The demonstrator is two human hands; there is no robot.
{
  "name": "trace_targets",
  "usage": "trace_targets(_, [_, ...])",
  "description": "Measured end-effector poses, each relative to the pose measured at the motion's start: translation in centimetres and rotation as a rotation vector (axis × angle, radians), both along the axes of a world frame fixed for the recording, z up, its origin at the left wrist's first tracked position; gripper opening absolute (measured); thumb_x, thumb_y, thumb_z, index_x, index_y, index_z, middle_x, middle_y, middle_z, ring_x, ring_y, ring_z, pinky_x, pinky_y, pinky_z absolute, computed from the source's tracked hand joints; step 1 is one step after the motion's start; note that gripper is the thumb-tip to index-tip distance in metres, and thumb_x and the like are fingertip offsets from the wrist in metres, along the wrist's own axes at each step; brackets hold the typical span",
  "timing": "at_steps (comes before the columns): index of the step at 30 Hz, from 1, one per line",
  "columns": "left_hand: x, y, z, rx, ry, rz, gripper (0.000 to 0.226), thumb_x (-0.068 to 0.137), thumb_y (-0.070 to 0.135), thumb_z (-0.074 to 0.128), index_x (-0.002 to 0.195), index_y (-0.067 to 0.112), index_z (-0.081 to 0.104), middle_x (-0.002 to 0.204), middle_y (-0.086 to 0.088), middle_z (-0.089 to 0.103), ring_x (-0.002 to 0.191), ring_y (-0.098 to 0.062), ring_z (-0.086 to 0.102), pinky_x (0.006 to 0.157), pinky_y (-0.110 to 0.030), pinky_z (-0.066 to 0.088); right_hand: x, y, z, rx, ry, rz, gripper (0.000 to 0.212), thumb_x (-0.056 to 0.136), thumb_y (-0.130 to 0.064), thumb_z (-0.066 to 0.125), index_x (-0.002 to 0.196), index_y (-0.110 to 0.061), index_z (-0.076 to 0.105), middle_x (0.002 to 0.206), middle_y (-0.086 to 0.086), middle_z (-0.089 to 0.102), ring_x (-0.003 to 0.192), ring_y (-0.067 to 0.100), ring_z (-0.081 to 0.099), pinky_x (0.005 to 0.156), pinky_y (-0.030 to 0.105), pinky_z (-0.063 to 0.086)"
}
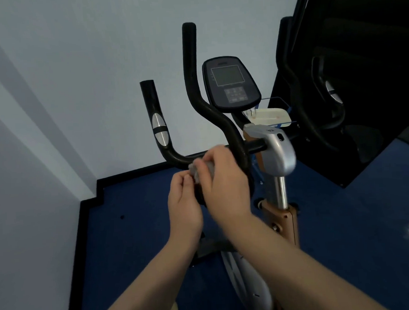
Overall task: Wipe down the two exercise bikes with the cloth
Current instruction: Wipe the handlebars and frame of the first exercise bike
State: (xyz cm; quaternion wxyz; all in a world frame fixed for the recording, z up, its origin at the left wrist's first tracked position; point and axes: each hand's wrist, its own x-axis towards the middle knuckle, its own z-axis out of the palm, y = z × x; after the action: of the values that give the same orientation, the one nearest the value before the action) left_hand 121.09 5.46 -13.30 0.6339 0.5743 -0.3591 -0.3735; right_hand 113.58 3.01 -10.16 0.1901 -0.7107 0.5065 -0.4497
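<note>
1. We note a corner of pale walls (66, 67) over a blue floor (132, 240) edged with a black skirting strip (89, 202); a dark mirror panel (349, 66) stands at the right and shows a dim reflection of handlebars.
2. The exercise bike (277, 156) fills the centre: silver head, chrome post, copper-coloured frame running down toward the floor.
3. Its black handlebars (192, 85) sweep up in two curved horns; the left horn carries a silver sensor pad (159, 129).
4. The console (231, 83) sits tilted between the horns, grey screen above a keypad, display blank.
5. Behind the console we see a white tray (271, 116) in a wire holder.
6. Right hand (225, 177) is curled over the low bend of the handlebar, grasping the grey cloth (200, 170) against the bar.
7. Left hand (183, 200) lies just beside it, fingers pinching the cloth's near edge.
8. The cloth is bunched between both hands, touching the bar; most of it is hidden.
</note>
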Motion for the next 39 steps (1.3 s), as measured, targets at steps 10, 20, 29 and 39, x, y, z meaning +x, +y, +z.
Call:
trace_targets(10, [-0.1, -1.9, 1.9, 0.024, -0.288, -0.189, 0.016, 0.096, 0.020, 0.048, 0.097, 0.028, 0.062, 0.096, 0.012, 0.064, 0.088, 0.002, 0.059, 0.075, -0.016, 0.045, -4.6, -1.9, 1.8, -0.122, 0.281, -0.108, 0.018, 0.095, -0.034, 0.048, 0.096, -0.017, 0.055, 0.097, -0.001, 0.054, 0.085, 0.016, 0.054, 0.070, 0.038, 0.049])
trace_targets(20, [-0.4, -3.3, 2.2, 0.078, -0.721, -0.230, 0.023, 0.098, 0.024, 0.045, 0.107, 0.032, 0.064, 0.099, 0.016, 0.065, 0.088, 0.003, 0.057, 0.071, -0.014, 0.041, -4.8, -1.9, 0.3, 0.190, 0.183, -0.187, 0.024, 0.098, -0.041, 0.038, 0.093, -0.020, 0.048, 0.085, -0.001, 0.062, 0.078, 0.021, 0.061, 0.067, 0.039, 0.049])
trace_targets(29, [-0.6, -3.2, 2.2, 0.068, -0.709, -0.191, 0.023, 0.097, 0.024, 0.047, 0.104, 0.034, 0.066, 0.096, 0.019, 0.065, 0.088, 0.005, 0.057, 0.070, -0.011, 0.040, -4.4, -1.8, -0.3, 0.184, 0.149, -0.231, 0.027, 0.098, -0.044, 0.036, 0.093, -0.021, 0.047, 0.077, -0.004, 0.060, 0.073, 0.021, 0.062, 0.064, 0.039, 0.050])
trace_targets(39, [-0.3, -2.9, 2.1, 0.056, -0.760, -0.222, 0.024, 0.097, 0.025, 0.046, 0.109, 0.035, 0.063, 0.102, 0.021, 0.063, 0.094, 0.005, 0.055, 0.073, -0.008, 0.036, -8.1, -2.3, -0.3, 0.195, -0.034, -0.079, 0.017, 0.093, -0.046, 0.048, 0.088, -0.030, 0.047, 0.073, -0.008, 0.061, 0.070, -0.001, 0.060, 0.055, 0.017, 0.048])
